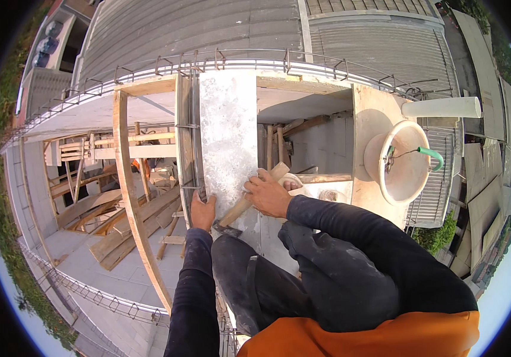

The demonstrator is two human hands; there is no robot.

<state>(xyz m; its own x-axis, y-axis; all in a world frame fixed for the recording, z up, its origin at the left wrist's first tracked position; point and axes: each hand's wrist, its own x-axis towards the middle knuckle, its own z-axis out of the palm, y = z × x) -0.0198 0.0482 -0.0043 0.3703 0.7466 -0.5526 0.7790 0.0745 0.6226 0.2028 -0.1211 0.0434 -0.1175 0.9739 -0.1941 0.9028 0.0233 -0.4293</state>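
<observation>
A pale, grey-flecked board [228, 131] runs away from me between two openings in the timber frame. At its left edge is my left hand [202, 210], the thumb on the face and the fingers curled over the side, partly hidden. My right hand [268, 193] is closed around the wooden handle of a hammer [236, 211]. The handle slants across the board's near end. Its dark metal head lies low, beside my left knee. Along the board's left side runs a narrow timber-edged slot with steel bars [195, 128] in it.
A whitish bucket [413, 196] with a green-handled tool [431, 156] stands on plywood at right, near a white pipe [445, 107]. Deep openings drop on both sides, with loose planks [130, 232] below left. A rebar cage [326, 66] lines the far edge, before corrugated roofs [208, 30].
</observation>
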